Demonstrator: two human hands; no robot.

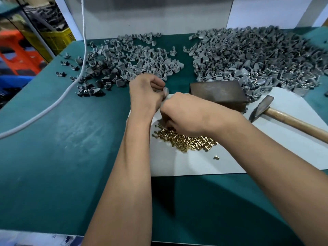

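grey metal part, pinched at the curled fingertips of the left hand, just above frame centre, over the far edge of the white sheet. the right hand touches the left at its 4 o'clock, knuckles up, fingers curled down onto the heap of brass rivets. whether it holds a rivet cannot be told, since the hand hides its own fingertips. risks, as judged: a rivet picked by feel may slip and roll away, like the stray rivet at 5 o'clock of the heap. the small part, gripped only at its edge, may twist or drop when a rivet is pushed in. the right wrist may scatter the heap. a part dropped toward 12 o'clock would be lost in the left pile. the steel block is at 3 o'clock of the hands, with the hammer beyond it.
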